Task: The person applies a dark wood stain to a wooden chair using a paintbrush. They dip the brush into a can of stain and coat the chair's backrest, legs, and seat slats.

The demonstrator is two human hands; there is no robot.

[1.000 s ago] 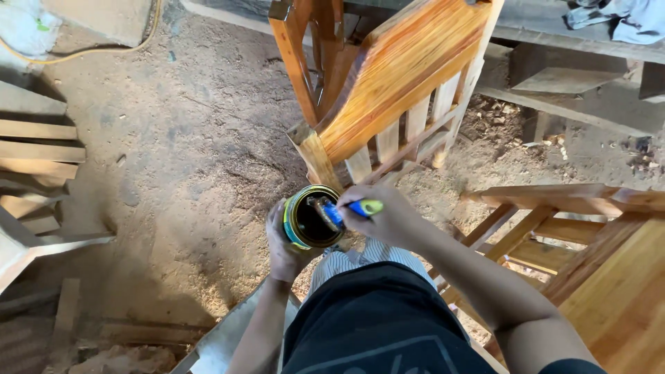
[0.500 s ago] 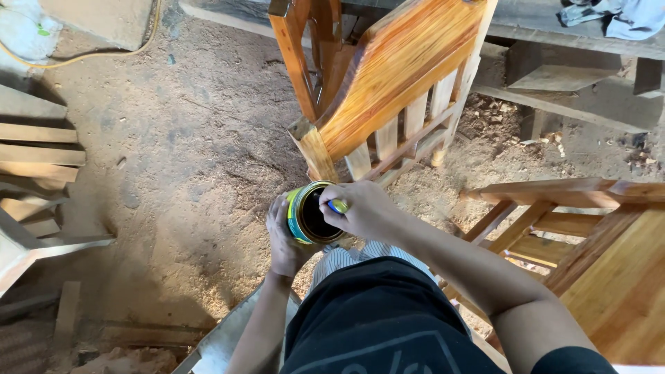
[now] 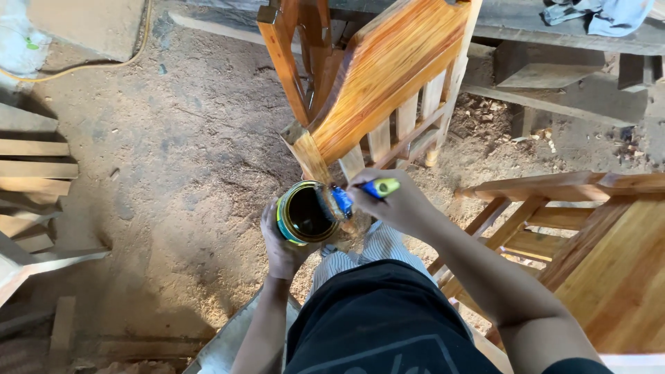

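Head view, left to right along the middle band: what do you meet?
Stacked wooden slats → left hand → open tin of dark varnish → blue-and-yellow brush → right hand → varnished wooden frame.

A varnished wooden chair (image 3: 388, 90) stands on the sawdust-strewn floor (image 3: 187, 159); bare wooden slats (image 3: 34, 166) lie left, crumpled cloth (image 3: 609, 14) top right.

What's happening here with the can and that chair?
A person holds an open can of dark liquid in the left hand. The right hand grips a blue-and-yellow paintbrush, its bristles at the can's rim. A glossy wooden chair stands tilted just ahead on the sawdust-covered floor.
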